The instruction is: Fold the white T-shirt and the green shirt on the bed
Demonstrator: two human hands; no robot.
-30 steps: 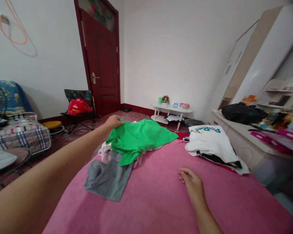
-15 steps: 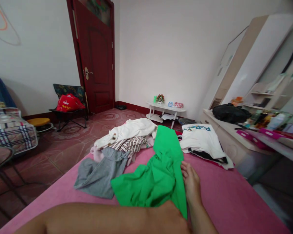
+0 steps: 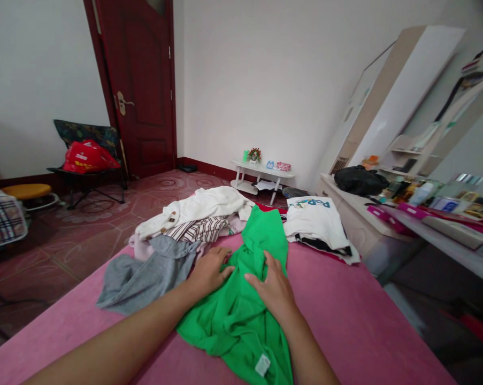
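A crumpled green shirt (image 3: 241, 315) lies on the pink bed cover (image 3: 357, 331) in front of me, its white label showing near the bottom. My left hand (image 3: 208, 270) rests on the shirt's left edge with fingers spread. My right hand (image 3: 274, 286) lies flat on the shirt's middle, fingers apart. Neither hand grips the cloth. Just left of the shirt lies a grey garment (image 3: 145, 272). Behind it sits a heap with a white garment (image 3: 201, 206) and a striped one (image 3: 199, 230).
A folded white shirt with blue letters (image 3: 315, 219) lies at the bed's far right. A dresser (image 3: 389, 224) with a black bag (image 3: 359, 181) and bottles stands to the right. A red door (image 3: 139, 85), a chair holding a red bag (image 3: 84, 158) and a low white table (image 3: 261, 174) stand beyond.
The green shirt was pulled off the heap toward me and now lies on the bed. My left hand came back from the far pile; both hands now rest on the shirt.
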